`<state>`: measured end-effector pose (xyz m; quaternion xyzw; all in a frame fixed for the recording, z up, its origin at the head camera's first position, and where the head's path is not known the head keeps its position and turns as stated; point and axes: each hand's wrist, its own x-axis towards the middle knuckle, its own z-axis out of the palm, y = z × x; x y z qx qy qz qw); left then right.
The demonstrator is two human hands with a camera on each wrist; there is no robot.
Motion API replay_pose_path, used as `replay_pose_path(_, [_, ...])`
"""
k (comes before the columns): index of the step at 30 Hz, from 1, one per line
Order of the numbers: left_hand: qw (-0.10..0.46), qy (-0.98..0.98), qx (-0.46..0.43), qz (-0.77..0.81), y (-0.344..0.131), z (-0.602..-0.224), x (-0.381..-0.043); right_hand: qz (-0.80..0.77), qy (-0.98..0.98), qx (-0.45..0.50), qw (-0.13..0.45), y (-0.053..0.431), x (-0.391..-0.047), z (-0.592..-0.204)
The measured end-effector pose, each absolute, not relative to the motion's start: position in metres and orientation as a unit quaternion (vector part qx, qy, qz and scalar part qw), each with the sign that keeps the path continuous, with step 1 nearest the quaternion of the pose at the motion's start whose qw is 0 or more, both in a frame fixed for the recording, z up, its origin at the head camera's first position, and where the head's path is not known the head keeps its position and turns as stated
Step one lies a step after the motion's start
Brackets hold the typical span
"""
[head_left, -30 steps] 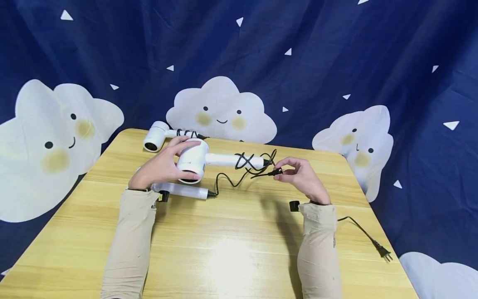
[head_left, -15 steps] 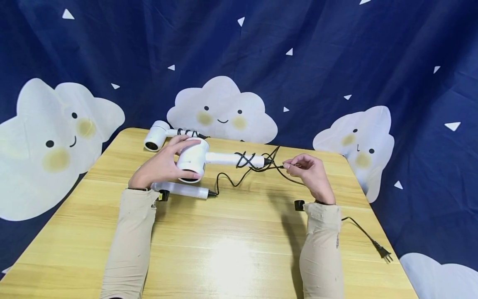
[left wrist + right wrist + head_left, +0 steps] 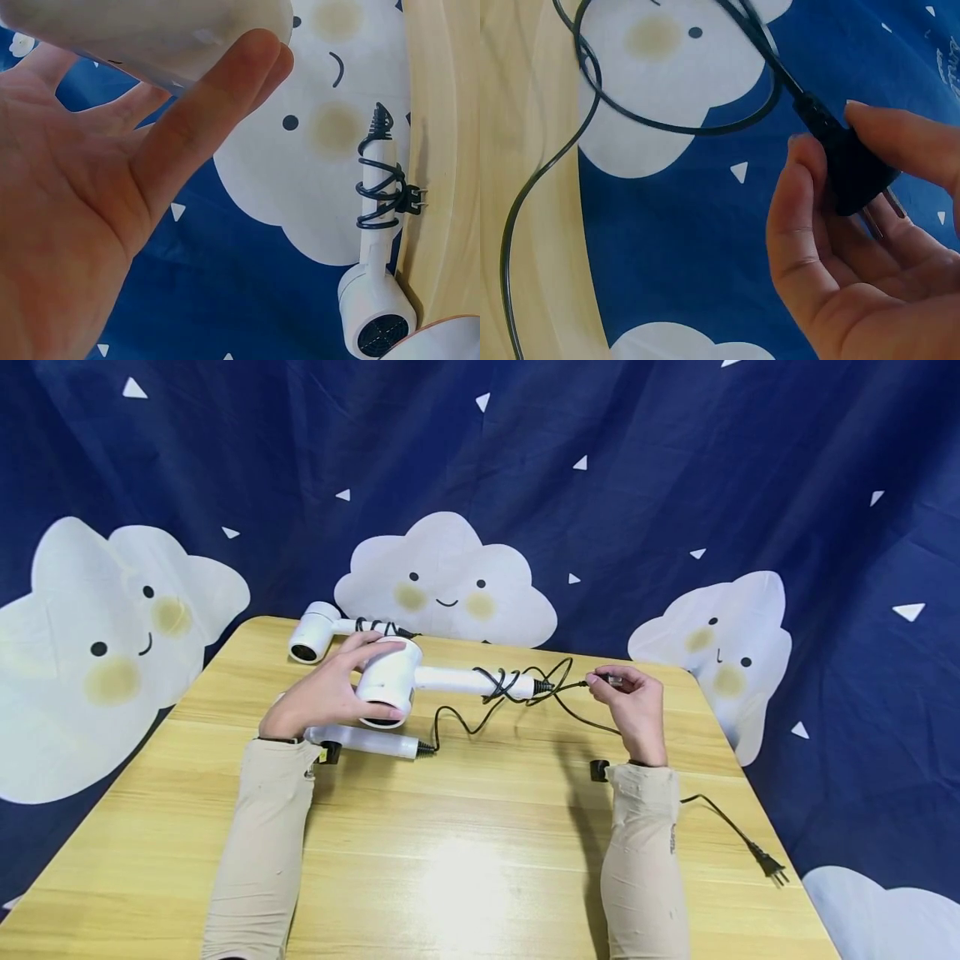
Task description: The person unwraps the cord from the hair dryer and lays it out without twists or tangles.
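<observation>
My left hand [image 3: 322, 693] grips a white hair dryer [image 3: 390, 677] by its round head, thumb and fingers on opposite sides. Its handle points right, with black cord wound loosely around the far end. At the cord's end, my right hand [image 3: 633, 706] pinches a black plug [image 3: 855, 169] between thumb and fingers. The two prongs face the palm in the right wrist view, where the cord [image 3: 694, 132] also makes a wide loop. In the left wrist view, the dryer's head fills the top edge above the thumb.
A second dryer's handle [image 3: 367, 742] lies below the held one, its head hidden by the left arm. Its cord runs rightward to a loose plug [image 3: 768, 864] near the table's right edge. Another white dryer [image 3: 311, 635], cord wrapped, lies at the table's back left [image 3: 375, 315].
My right hand has moved right with the plug and turned it, drawing out the cord. The windings on the handle have shifted slightly toward its end. My left hand stays in place.
</observation>
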<state>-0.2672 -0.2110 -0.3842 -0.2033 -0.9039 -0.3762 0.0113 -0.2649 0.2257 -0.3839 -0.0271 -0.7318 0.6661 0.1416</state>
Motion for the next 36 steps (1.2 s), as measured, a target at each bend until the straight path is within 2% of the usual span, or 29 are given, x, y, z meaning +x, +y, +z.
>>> replay_pose_path(10, [0.003, -0.902, -0.206, -0.378, -0.210, -0.382, -0.267, 0.665, -0.708, -0.019, 0.236, 0.217, -0.269, -0.385])
replay_pose_path(22, [0.006, -0.894, -0.235, -0.381, -0.203, -0.384, -0.269, 0.736, -0.584, 0.021, 0.342, 0.206, -0.269, -0.379])
replay_pose_path(30, [0.006, -0.893, -0.246, -0.376, -0.199, -0.386, -0.270, 0.818, -0.468, 0.101, 0.319, 0.193, -0.263, -0.369])
replay_pose_path(36, [-0.005, -0.894, -0.241, -0.379, -0.198, -0.387, -0.271, 0.845, -0.443, 0.153, 0.256, 0.187, -0.255, -0.360])
